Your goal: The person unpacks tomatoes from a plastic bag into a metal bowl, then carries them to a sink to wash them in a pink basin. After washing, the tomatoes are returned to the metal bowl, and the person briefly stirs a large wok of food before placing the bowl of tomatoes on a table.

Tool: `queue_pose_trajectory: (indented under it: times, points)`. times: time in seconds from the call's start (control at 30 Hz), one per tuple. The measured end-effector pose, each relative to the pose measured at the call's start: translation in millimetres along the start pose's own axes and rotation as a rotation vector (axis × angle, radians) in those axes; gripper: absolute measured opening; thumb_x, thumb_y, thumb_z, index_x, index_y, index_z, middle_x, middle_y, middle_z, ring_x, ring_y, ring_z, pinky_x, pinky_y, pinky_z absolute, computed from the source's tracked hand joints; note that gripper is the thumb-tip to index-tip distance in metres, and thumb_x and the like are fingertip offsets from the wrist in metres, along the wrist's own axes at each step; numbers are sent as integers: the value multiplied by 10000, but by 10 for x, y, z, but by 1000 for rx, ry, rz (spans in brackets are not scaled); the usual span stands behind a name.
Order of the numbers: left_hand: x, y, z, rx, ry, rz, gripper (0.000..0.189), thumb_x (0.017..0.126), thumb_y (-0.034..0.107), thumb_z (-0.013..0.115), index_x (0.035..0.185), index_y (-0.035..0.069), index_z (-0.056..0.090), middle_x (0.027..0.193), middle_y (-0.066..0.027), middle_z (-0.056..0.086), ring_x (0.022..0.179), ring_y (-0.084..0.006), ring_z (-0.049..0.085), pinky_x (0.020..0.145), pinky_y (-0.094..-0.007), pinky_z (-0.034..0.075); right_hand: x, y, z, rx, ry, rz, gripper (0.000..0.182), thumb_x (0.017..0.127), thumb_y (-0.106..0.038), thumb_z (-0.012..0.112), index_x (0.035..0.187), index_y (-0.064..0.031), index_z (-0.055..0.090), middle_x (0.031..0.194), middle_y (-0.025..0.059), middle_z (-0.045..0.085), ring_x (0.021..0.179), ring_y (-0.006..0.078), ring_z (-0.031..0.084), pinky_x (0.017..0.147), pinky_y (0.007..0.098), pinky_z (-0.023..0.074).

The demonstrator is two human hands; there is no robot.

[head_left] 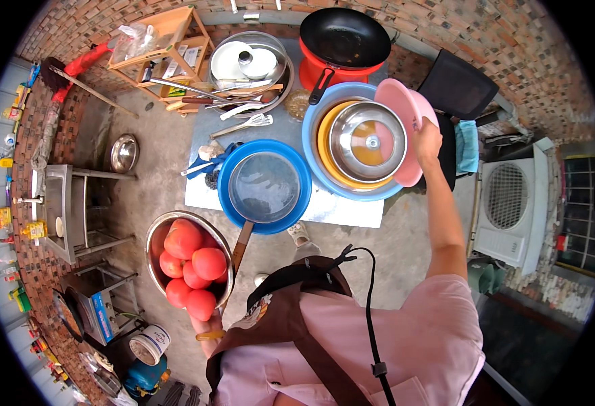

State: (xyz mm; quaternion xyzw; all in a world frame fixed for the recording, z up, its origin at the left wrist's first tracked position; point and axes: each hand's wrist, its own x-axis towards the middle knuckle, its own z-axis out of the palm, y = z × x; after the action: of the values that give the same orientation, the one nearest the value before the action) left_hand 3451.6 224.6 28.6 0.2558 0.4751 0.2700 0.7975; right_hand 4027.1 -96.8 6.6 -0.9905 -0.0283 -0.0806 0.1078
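Observation:
My left hand [210, 325] supports a stainless steel bowl [151, 264] from its near side. Several large red tomatoes [194, 269] are heaped in this bowl. My right hand [428, 141] grips a pink plastic basin [413, 106] by its side; the basin is tilted against a stack of bowls. That stack has a light blue basin [313, 167] outermost, a yellow basin [324, 133] within it, and a steel-rimmed glass lid [339, 157] on top. Between my hands, a round fine-mesh strainer [264, 188] with a wooden handle lies across a blue basin [225, 198].
A metal-topped table [345, 210] carries these basins. At its back are a black wok [345, 38] on red plastic and a steel basin [290, 86] of dishes and utensils. A black chair [457, 83] stands right, a steel sink [59, 213] and gas stove [94, 314] left.

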Motion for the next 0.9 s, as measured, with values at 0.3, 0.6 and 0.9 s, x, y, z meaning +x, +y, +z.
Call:
queue_pose_trajectory:
  times: [0.3, 0.6, 0.9]
  points:
    - [-202, 18, -934, -139, 140, 27, 485, 882, 308, 571, 1277, 62, 434, 1218, -103, 540, 1071, -248, 557, 875, -418, 501, 172, -81, -935, -110, 379, -178, 408, 757, -137, 528, 1159, -100, 592, 955, 202, 642, 849, 402, 613, 769, 454, 486]
    - [-659, 795, -2107, -255, 428, 214, 257, 834, 81, 555, 1072, -18, 549, 957, -92, 616, 767, -181, 624, 666, -318, 531, -1731, -406, -501, 1214, 125, 279, 307, 660, 37, 532, 959, 89, 576, 970, 130, 610, 883, 224, 582, 791, 341, 482]
    - [-800, 1807, -3983, -137, 552, 197, 287, 834, 76, 540, 1106, -15, 540, 947, -103, 621, 756, -184, 634, 626, -310, 541, -3560, -2682, -437, 1341, -414, 344, 466, 663, 54, 506, 1128, 61, 516, 1089, 149, 573, 977, 270, 576, 850, 362, 485]
